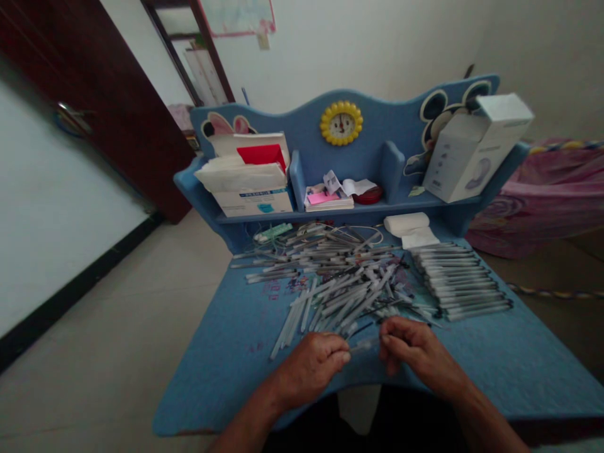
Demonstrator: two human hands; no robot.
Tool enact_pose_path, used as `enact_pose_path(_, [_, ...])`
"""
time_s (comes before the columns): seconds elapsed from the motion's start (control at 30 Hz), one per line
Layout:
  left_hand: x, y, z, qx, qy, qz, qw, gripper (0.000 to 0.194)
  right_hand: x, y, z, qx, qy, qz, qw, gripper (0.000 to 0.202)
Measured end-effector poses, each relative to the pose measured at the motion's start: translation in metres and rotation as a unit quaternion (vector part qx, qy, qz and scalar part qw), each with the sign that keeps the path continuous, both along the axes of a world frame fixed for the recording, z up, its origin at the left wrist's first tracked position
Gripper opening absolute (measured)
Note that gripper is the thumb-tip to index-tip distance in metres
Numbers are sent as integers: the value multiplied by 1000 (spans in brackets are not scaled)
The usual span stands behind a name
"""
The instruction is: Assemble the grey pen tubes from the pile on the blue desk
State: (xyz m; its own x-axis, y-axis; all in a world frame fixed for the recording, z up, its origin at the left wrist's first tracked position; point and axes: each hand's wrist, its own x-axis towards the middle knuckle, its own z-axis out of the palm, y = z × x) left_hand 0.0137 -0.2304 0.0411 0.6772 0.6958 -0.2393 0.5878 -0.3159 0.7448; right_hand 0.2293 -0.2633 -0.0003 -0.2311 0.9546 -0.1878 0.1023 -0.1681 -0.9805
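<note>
My left hand (314, 365) is closed near the front edge of the desk, thumb and fingers pinching one end of a translucent pen (363, 346). At the pen's other end my right hand (410, 349) is closed, its fingertips slightly blurred; what exactly they grip there is partly hidden. Just beyond both hands lies a loose pile of pale pen barrels (344, 299) with thin dark pieces among them. To the right, pens with black ends (462, 283) lie side by side in a neat row. More grey, slender tubes (321, 251) are heaped at the back.
The blue desk (212, 365) has a raised shelf behind with a yellow flower clock (341, 123). On it stand an open carton (255, 200), small papers (328, 200) and a white box (476, 154). A white roll (406, 223) lies below the shelf.
</note>
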Motion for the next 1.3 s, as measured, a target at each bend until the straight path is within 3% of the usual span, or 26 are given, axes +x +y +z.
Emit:
enact_pose_path(0.2, [-35,15,4,-11,50,7,999,25,33,6,-7,-39,-34,-108,993,20])
enact_pose_path(0.37, [-58,23,7,3,85,76,993,29,43,14,-15,-67,-95,-145,982,17])
enact_pose_path(0.63, [-49,14,3,-38,4,163,986,24,45,18,-28,-32,-197,-162,966,21])
enact_pose_path(0.8, [-31,10,-10,-89,-88,255,959,19,48,19,-30,-9,-250,-168,953,22])
enact_pose_path(0.93, [-12,4,-18,-165,-218,340,900,21,47,21,-25,15,-306,-190,933,27])
enact_pose_path(1.07, [5,5,-17,-260,-386,383,798,17,37,15,-12,33,-302,-210,929,33])
enact_pose_path(1.2, [22,10,-12,-317,-504,385,705,11,3,0,1,59,-183,-82,978,34])
enact_pose_path(1.3, [34,11,-10,-332,-552,393,657,9,-31,-8,6,59,-84,15,995,31])
